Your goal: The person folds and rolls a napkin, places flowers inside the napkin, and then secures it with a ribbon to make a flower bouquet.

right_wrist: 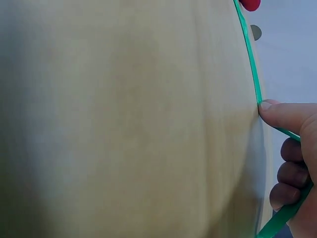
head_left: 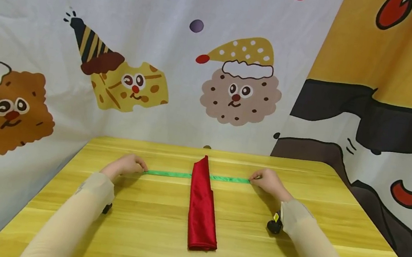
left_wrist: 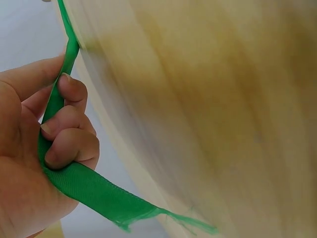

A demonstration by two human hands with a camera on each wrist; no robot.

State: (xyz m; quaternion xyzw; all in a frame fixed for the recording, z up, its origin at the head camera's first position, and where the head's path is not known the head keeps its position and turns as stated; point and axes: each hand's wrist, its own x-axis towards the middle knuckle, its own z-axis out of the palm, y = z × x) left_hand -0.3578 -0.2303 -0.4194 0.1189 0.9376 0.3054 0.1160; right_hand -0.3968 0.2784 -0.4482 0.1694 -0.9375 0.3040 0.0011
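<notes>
A green ribbon (head_left: 168, 174) stretches left to right near the back of the table. Across its middle lies a folded, shiny red cloth (head_left: 201, 215), which hides that stretch of ribbon. My left hand (head_left: 127, 166) pinches the ribbon to the left of the cloth; in the left wrist view its fingers curl round it, and a frayed ribbon end (left_wrist: 129, 210) hangs out below. On the opposite side, my right hand (head_left: 270, 183) pinches the ribbon between thumb and finger. Its other fingers (right_wrist: 291, 173) curl by the loose tail in the right wrist view.
The wood-patterned table (head_left: 143, 234) has rounded back corners. Behind it hangs a white curtain (head_left: 160, 3) printed with cartoon biscuits and cheese. A black device (head_left: 274, 227) sits at the right wrist.
</notes>
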